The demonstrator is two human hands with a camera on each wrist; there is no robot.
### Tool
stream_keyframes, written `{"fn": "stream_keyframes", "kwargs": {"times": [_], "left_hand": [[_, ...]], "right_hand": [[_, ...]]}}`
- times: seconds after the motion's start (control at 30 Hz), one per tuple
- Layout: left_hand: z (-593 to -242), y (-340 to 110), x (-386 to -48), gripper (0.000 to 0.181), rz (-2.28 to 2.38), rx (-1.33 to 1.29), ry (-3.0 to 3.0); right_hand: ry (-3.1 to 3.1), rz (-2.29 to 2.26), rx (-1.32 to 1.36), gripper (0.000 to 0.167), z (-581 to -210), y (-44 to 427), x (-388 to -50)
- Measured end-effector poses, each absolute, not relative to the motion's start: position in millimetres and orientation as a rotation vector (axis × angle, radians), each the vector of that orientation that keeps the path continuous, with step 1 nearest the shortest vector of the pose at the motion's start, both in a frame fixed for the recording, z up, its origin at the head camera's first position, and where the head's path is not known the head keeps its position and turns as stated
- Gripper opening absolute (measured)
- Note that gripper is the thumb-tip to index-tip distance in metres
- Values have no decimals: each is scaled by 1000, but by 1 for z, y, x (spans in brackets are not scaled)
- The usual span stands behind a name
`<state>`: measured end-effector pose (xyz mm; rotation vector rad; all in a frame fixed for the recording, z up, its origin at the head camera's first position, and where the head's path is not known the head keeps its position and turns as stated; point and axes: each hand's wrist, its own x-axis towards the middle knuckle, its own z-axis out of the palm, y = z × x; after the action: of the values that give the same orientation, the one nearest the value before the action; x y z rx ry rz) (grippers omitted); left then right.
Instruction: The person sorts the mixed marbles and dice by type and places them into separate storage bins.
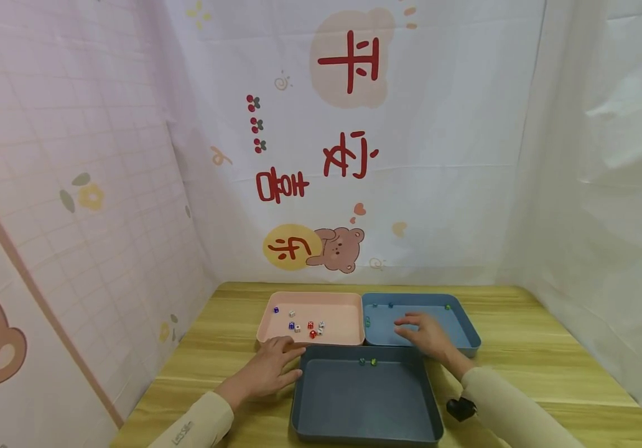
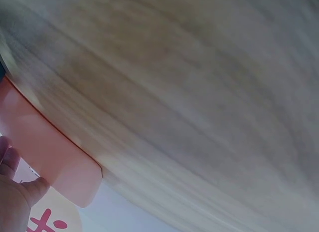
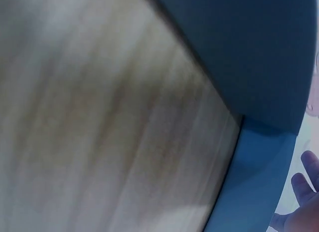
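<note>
My left hand [image 1: 270, 368] lies by the upper left corner of the dark grey tray [image 1: 366, 404], its fingers loosely extended near the front rim of the pink tray [image 1: 339, 306]. Nothing shows in its grasp. Over the blue tray [image 1: 424, 303] hovers my right hand [image 1: 428, 336], fingers reaching left with thumb and forefinger apart, and no die visible between them. A teal die [image 1: 362, 361] and a green die [image 1: 374, 362] lie at the far side of the grey tray. Inside the blue tray are several dice, including a green die [image 1: 448, 307] on the right.
Red, white and blue dice, such as a red die [image 1: 312, 334] and a blue die [image 1: 276, 310], are scattered in the pink tray. The trays adjoin on a wood-grain table [image 1: 534, 361]. Printed cloth [image 1: 444, 205] hangs behind and at both sides.
</note>
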<state>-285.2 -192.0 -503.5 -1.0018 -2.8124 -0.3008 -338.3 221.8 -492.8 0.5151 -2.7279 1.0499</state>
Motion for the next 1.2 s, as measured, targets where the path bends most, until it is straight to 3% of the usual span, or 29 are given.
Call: {"fn": "stream_keyframes", "kwargs": {"times": [0.63,1.2], "left_hand": [[-500,-191,-283,56,-295,-961,-2859],[-503,-192,-284,57,-313,-984,-2850]], "right_hand": [[-2654,1003,880,25,-506,198,-315],[-2878,730,824,12,-511,183,-319]]}}
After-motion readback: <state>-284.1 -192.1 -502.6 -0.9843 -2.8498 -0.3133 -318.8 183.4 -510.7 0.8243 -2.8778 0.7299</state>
